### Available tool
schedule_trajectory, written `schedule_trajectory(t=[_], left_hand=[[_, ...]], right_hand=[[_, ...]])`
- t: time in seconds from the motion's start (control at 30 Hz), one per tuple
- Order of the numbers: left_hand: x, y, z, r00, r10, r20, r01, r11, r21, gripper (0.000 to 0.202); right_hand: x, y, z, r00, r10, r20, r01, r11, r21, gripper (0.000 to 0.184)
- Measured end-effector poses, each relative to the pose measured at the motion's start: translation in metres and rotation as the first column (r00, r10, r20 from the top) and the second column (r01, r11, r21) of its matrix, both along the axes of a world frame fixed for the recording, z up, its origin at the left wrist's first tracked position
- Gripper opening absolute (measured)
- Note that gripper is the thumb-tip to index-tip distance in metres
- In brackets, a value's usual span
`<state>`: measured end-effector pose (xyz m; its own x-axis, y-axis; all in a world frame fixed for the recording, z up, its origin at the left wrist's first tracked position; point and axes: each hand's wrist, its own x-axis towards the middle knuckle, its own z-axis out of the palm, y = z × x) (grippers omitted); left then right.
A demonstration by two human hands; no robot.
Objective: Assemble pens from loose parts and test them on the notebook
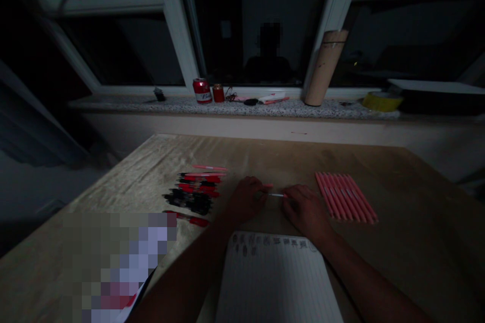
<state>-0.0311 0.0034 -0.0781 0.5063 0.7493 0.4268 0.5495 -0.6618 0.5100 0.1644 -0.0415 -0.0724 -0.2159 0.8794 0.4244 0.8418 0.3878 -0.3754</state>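
My left hand (246, 201) is closed, with a short pink pen part (268, 185) sticking out past its fingers. Facing it, the fingers of my right hand (304, 208) pinch a pen (278, 195) whose thin pale shaft points left and shows pink at the fingertips. Whether that shaft touches my left fingers is hard to see in the dim light. Just below both hands lies a lined notebook (280, 282) with rows of dark marks along its top. To the right, several pink pens (346, 197) rest side by side in a slanted row.
Left of my hands is a pile of black, red and pink pens (193, 197). A blurred-out patch (144, 262) covers the front left. On the windowsill stand a red can (202, 91), a small red jar (219, 93), a cardboard tube (326, 68) and yellow tape (382, 101).
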Motion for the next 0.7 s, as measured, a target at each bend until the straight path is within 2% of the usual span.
schedule_trajectory(t=[0.17,0.27,0.5,0.7], left_hand=[[0.0003,0.0011,-0.0020,1.000,0.010,0.001,-0.010,1.000,-0.011,0.030],[0.0000,0.0011,-0.0016,1.000,0.019,-0.007,-0.019,1.000,-0.004,0.029],[-0.0036,0.0015,-0.0007,0.954,0.237,-0.185,-0.228,0.971,0.072,0.014],[-0.0045,0.0031,-0.0026,0.918,0.291,-0.269,-0.275,0.957,0.095,0.009]], right_hand=[[0.0017,0.0012,-0.0036,0.998,0.049,0.030,-0.050,0.999,0.004,0.024],[0.0022,0.0011,-0.0030,0.998,0.030,0.049,-0.030,1.000,-0.003,0.025],[0.0022,0.0003,0.0006,0.994,-0.084,0.076,0.085,0.996,-0.004,0.025],[0.0031,0.0011,-0.0020,0.995,-0.075,0.070,0.075,0.997,0.002,0.025]])
